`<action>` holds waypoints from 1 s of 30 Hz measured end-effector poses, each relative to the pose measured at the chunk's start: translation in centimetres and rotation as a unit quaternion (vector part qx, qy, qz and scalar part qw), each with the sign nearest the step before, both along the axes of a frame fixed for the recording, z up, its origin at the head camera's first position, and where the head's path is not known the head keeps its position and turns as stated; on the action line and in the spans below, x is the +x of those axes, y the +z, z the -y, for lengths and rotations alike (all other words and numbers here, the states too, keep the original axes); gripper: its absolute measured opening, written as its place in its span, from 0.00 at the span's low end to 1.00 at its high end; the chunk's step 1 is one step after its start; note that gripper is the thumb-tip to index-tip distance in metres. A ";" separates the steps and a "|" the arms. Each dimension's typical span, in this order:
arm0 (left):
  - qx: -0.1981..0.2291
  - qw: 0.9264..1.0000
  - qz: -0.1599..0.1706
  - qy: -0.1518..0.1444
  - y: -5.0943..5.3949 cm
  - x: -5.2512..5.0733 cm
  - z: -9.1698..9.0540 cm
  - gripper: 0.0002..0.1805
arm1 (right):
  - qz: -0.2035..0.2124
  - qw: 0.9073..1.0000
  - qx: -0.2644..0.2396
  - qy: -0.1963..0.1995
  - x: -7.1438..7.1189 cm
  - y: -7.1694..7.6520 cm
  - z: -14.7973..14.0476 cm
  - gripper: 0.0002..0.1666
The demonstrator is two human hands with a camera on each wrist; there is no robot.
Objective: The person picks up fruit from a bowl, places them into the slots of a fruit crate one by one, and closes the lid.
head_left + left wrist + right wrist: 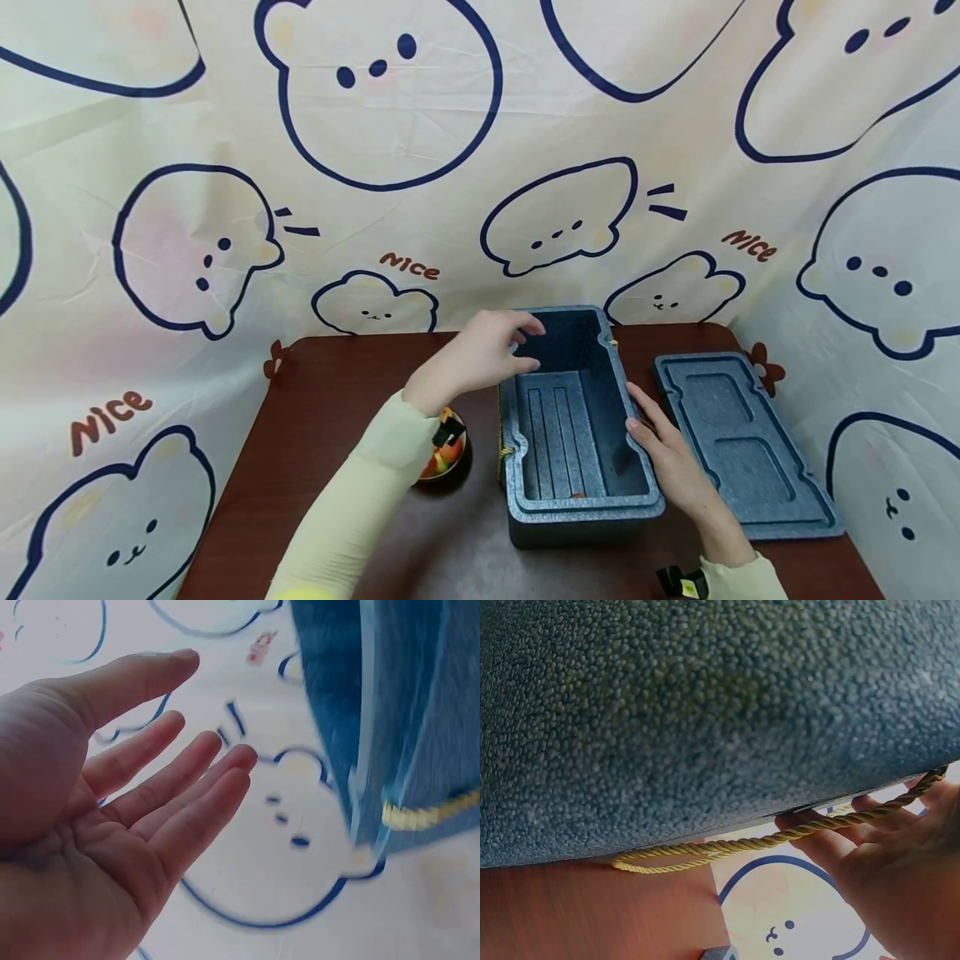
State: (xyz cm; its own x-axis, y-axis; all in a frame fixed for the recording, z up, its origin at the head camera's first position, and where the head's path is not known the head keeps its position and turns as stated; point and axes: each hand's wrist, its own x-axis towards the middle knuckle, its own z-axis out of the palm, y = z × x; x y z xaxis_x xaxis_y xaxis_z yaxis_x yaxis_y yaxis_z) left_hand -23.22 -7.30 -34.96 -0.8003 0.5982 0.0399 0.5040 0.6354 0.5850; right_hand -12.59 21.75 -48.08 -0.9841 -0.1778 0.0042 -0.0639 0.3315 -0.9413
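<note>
A blue-grey foam box [562,433] stands uncovered on the table, with a small orange bit [577,496] at its near inner end. Over its left rim hovers my left hand [480,354], fingers relaxed and apart; in the left wrist view the left hand [142,780] is empty, beside the box [450,712]. My right hand [675,458] rests its fingers on the box's right side. The right wrist view has the right hand [900,862] by the box wall [705,720], next to a yellow rope handle [780,836].
A matching lid [750,450] lies to the right of the box on the brown table [285,450]. Left of the box, partly behind my left sleeve, is a round bowl with colourful pieces [450,452]. A cloth printed with bears [382,125] hangs around the table.
</note>
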 end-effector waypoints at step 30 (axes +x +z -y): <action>0.036 0.971 -0.024 0.234 -6.1 2.8 13.1 0.29 | -0.005 1.000 -0.007 0.004 0.1 0.0 0.0 0.33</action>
